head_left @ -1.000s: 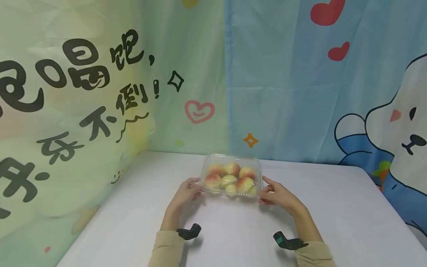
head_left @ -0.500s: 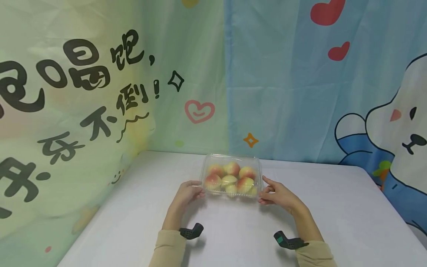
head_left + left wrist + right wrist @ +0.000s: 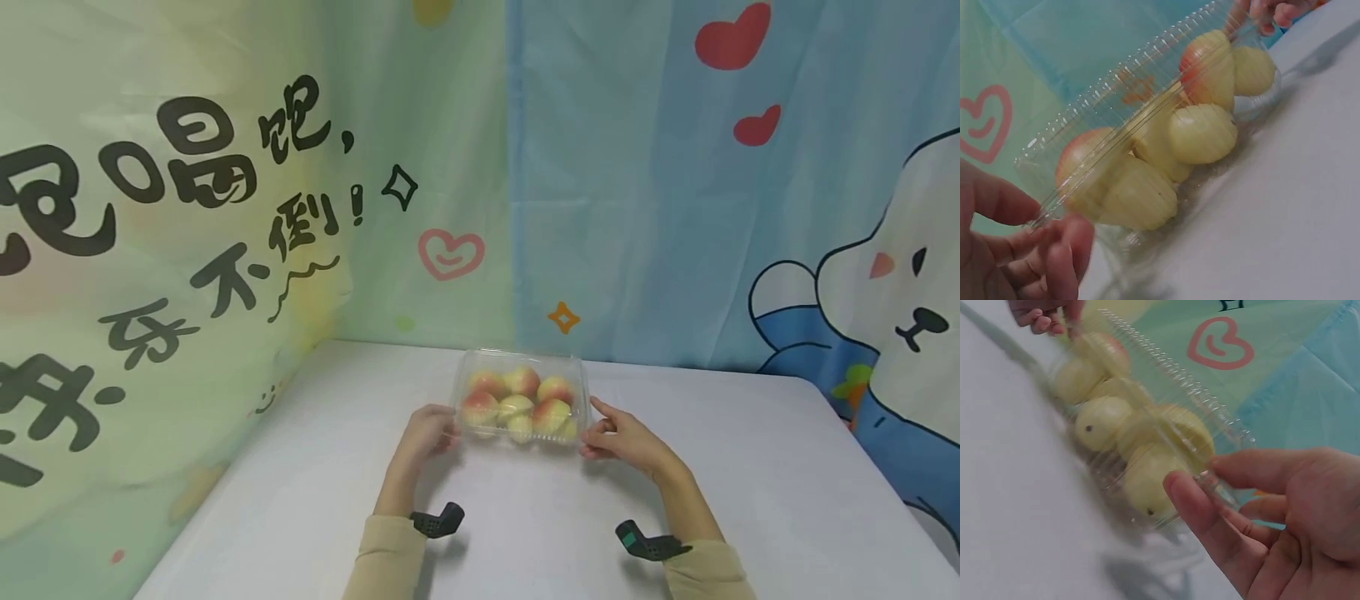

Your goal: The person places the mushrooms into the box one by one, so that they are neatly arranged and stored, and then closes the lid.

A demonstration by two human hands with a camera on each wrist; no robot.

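A clear plastic box [image 3: 525, 356] holding several yellow fruits [image 3: 515, 406] with a red blush sits toward the back of the white table. At its front left corner, my left hand [image 3: 426, 429] pinches the box's rim. My right hand [image 3: 624, 442] pinches the opposite rim at the front right corner. In the left wrist view, the thumb and index finger [image 3: 1007, 199] meet at the plastic edge. The right wrist view likewise has the rim between the thumb [image 3: 1192, 503] and index finger. Whether the lid is fastened cannot be told.
The white table [image 3: 525, 525] extends around the box and both forearms. A printed cloth backdrop [image 3: 637, 208] rises just behind the table, and another printed cloth [image 3: 187, 333] stands along the left side. Each wrist wears a black camera mount [image 3: 441, 521].
My left forearm has shifted slightly right, and the left hand has turned a little at the corner. The box and right hand have barely moved. The head view has tilted slightly.
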